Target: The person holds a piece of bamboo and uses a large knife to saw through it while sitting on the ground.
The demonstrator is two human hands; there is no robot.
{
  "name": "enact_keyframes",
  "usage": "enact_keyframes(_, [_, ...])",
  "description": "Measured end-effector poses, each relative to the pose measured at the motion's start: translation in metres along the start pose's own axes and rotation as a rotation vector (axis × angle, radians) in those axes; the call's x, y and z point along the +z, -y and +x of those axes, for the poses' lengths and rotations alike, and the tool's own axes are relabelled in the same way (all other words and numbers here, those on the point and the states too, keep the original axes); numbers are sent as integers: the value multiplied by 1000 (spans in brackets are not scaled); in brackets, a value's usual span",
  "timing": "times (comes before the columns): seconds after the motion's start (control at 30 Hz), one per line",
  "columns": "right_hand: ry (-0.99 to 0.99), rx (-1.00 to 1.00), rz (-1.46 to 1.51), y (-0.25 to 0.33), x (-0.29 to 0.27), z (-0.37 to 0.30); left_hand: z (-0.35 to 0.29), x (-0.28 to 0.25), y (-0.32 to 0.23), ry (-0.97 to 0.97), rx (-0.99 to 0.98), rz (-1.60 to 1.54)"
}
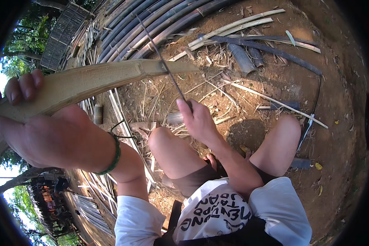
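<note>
While the person crouches over bare dirt, the left hand [41,135] is wrapped tight around a long pale bamboo slat [98,80], its grip clamped on the near end with the fingertips [22,88] curling over the top edge. The slat runs from that hand up and away to the right, held in the air above the ground. Where it passes under the palm its end is hidden, so I cannot tell how far it reaches past the hand.

The right hand [199,121] is closed on the handle of a long thin blade [162,59]; the handle itself is buried in the fist and cannot be made out. The blade slants up and left from the fist and meets the far end of the slat, biting into or lying across it. Which of the two is hard to say from this angle.

A green bangle [115,158] sits on the left wrist. Beyond the slat lies a row of dark bamboo poles [151,20], cut off at the top edge. Thin split strips [229,28] and dry shavings litter the ground [340,102] around both bare knees.
</note>
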State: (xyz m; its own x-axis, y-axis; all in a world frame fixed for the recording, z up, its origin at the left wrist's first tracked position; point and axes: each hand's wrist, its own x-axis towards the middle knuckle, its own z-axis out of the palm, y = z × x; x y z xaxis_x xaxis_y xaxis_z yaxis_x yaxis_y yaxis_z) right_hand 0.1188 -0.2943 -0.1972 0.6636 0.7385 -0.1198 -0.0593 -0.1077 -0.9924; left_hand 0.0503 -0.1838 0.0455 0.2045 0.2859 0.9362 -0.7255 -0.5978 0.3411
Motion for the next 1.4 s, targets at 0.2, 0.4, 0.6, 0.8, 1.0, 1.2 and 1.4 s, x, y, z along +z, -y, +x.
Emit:
enact_keyframes(0.2, [110, -301, 19, 47, -3, -32, -22, 4, -1, -289, 136, 593])
enact_keyframes(0.4, [-13, 4, 123, -47, 4, 20, -11, -18, -6, -151, 34, 83])
enact_keyframes(0.6, [-23, -310, -166, -2, 10, -8, -11, -38, -12, -289, 80, 326])
enact_keyframes(0.8, [-36, 273, -284, -135, -10, 57, -23, -13, -17, -11, 348, 1314])
enact_keyframes(1.0, [-6, -14, -1, -93, 2, 6, -39, -7, -24, 197, 401, 2156])
enact_keyframes(1.2, [0, -87, -129, -92, 4, 29, -22, -3, -11, 105, 311, 1737])
enact_keyframes(1.4, [26, -217, -181, -56, 19, 3, 14, -122, -15, -102, -3, 446])
